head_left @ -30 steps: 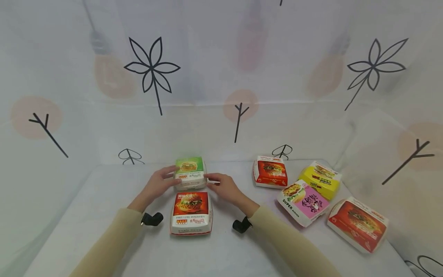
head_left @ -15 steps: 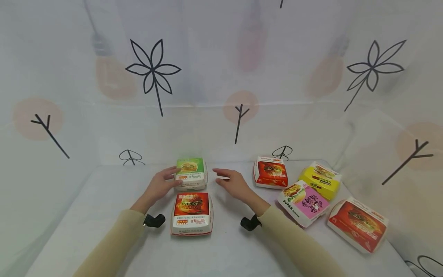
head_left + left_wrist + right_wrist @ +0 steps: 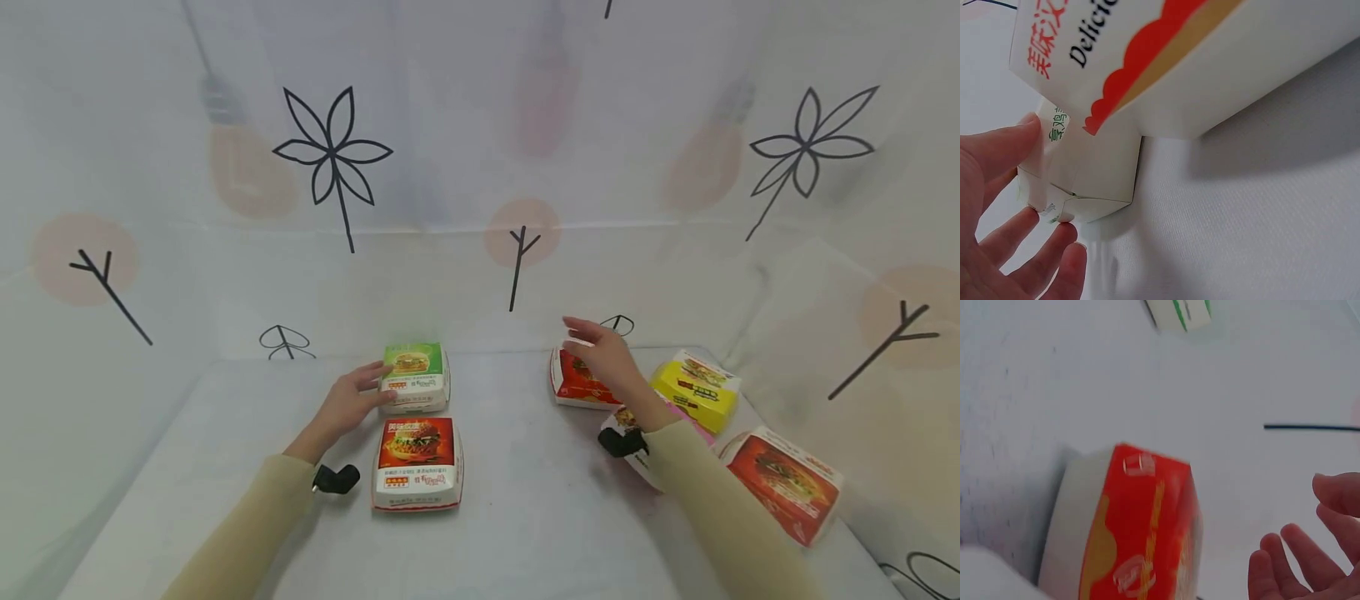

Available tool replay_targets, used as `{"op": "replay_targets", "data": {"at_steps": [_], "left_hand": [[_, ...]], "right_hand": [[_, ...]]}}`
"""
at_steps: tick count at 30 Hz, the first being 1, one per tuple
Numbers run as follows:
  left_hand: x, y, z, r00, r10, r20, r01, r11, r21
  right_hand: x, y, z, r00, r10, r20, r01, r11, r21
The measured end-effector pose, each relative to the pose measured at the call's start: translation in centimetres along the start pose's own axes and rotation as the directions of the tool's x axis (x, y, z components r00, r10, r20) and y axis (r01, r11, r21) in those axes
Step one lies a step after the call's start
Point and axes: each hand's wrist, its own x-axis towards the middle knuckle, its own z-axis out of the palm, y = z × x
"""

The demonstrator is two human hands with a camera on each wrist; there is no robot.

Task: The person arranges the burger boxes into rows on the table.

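Fingers all apart, left hand point(image 3: 347, 408) is touching square green-and-white carton point(image 3: 417, 379) at its nine o'clock, right hand point(image 3: 611, 360) hovering near square red-and-white carton point(image 3: 573, 385).

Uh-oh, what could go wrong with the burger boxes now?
In the head view, the right sleeve partly covers the pink box, so lowering that arm might bump it.
The right hand hovers by the back red box, and a clumsy reach could knock it.
The left hand touches the green box, close behind the front red box, so a pull could bump them together.
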Motion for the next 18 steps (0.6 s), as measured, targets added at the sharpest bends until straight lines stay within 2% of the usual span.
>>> {"op": "replay_targets", "data": {"at_steps": [4, 7, 12, 18], "left_hand": [[-0.1, 0.1, 0.0, 1.000, -0.004, 0.004, 0.004, 1.000, -0.007], [-0.2, 0.0, 0.0, 1.000, -0.002, 0.007, 0.002, 1.000, -0.012], [-0.2, -0.1, -0.1, 1.000, -0.004, 0.007, 0.004, 1.000, -0.017], [0.0, -0.2, 0.0, 1.000, -0.007, 0.016, 0.007, 1.000, -0.020]], "right_hand": [[0.2, 1.2, -3.2, 0.998, 0.059, -0.026, -0.060, 0.997, -0.053], [0.2, 2.1, -4.6, 0.991, 0.134, -0.025, -0.135, 0.986, -0.098], [0.1, 3.4, -5.6, 0.972, 0.229, 0.058, -0.215, 0.959, -0.186], [0.2, 4.0, -5.7, 0.956, 0.246, 0.159, -0.212, 0.956, -0.206]]}}
